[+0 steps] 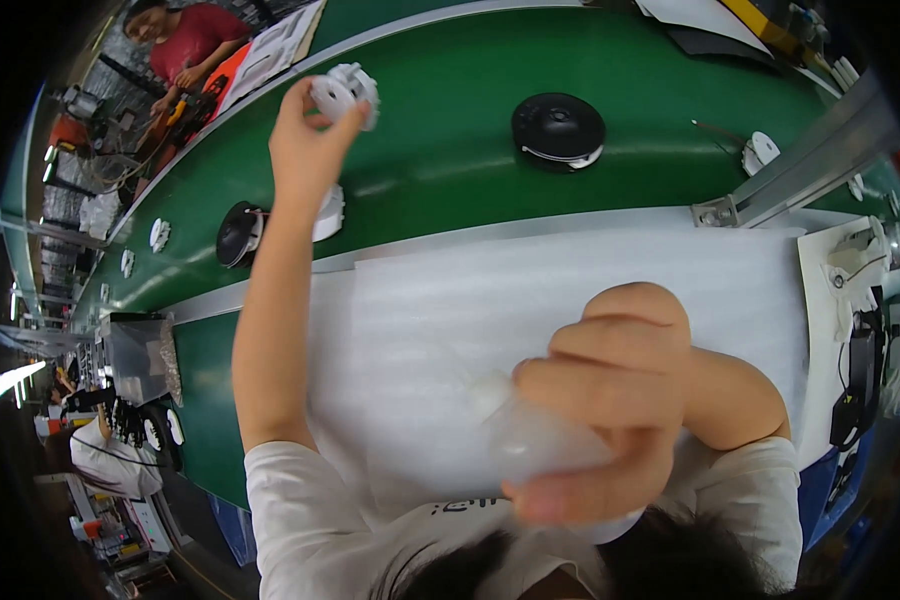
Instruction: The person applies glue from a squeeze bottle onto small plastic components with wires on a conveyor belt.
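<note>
My left hand reaches far out over the green belt, its fingers closed on a white plastic part with a notched rim. Close to me, above the white sheet, my right hand is wrapped round a translucent whitish bottle. Motion smears this hand and the bottle, whose narrow end points left. Beneath my left forearm, and partly hidden by it, a black domed housing and a white round part lie on the belt.
Another black domed housing sits on the green belt. A white part with wires lies near a metal post at the right. White paper covers my bench. A person in red works across the belt.
</note>
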Demonstrator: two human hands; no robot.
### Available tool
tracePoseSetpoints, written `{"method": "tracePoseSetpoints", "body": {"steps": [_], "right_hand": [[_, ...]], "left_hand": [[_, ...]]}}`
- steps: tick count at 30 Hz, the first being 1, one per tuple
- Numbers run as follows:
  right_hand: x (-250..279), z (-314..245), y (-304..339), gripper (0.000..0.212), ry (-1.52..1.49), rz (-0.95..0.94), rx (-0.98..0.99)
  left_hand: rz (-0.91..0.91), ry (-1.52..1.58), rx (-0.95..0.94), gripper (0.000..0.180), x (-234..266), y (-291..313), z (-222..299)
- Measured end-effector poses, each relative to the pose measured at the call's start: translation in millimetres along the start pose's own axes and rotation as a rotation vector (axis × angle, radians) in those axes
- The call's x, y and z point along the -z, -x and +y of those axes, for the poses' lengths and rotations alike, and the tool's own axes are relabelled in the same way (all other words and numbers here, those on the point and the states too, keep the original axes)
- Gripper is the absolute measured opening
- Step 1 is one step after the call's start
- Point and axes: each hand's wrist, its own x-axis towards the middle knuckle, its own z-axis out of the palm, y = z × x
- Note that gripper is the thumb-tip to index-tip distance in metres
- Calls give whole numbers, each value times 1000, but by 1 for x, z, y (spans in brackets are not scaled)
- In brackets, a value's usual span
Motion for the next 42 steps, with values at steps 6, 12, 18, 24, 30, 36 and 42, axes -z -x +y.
{"method": "tracePoseSetpoints", "body": {"steps": [6, 12, 18, 24, 30, 36, 42], "right_hand": [[-10, 3, -4, 25, -124, 212, -51], [1, -4, -3, 37, -252, 61, -133], [1, -1, -1, 46, -245, -123, -156], [-14, -1, 0, 37, -210, -24, -159], [-22, 0, 1, 28, -163, 125, -113], [-4, -3, 2, 44, -160, -163, -132], [-16, -2, 2, 35, -131, -18, -76]], "left_hand": [[-20, 790, 95, 66, 28, 130, 43], [56, 162, -787, 52, 19, 148, 28], [32, -16, -1024, 32, 18, 157, 29], [52, -4, -1080, 38, 17, 161, 33], [47, 31, -1075, 41, 19, 164, 33], [27, 2, -1066, 38, 22, 165, 35], [26, 6, -1053, 34, 24, 163, 38]]}}
